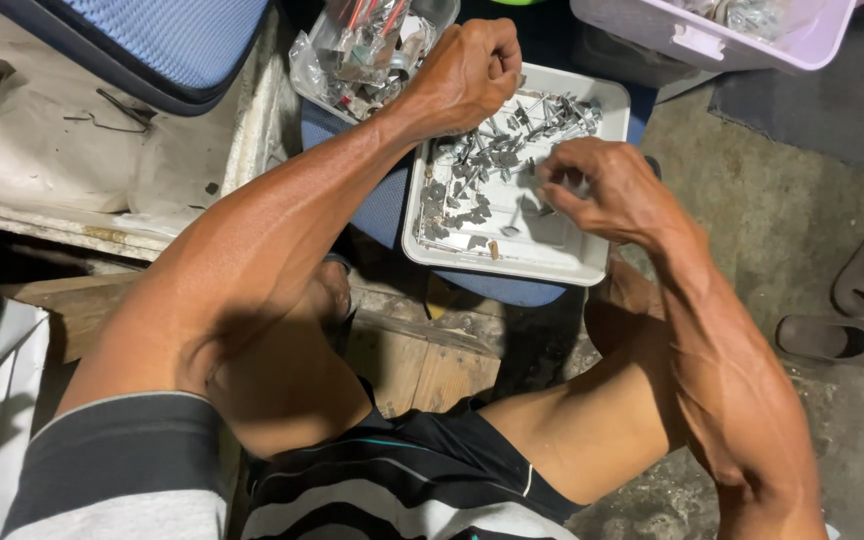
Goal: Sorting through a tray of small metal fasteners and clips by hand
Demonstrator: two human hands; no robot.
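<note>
A white rectangular tray [552, 262] rests on a blue seat in front of me and holds several small grey metal pieces [477, 175]. My left hand [467, 70] is closed into a fist over the tray's far left corner; what it holds is hidden. My right hand [602, 185] hovers over the tray's right side, its fingertips pinched around a small metal piece. One loose piece [510, 229] lies alone in the middle of the tray.
A clear plastic bag of metal parts [362, 50] sits beyond the tray. A pale lilac tub [712, 40] stands at the top right. Two brown slippers [852, 310] lie on the concrete floor. A blue cushion [162, 40] and white sacks are at the left.
</note>
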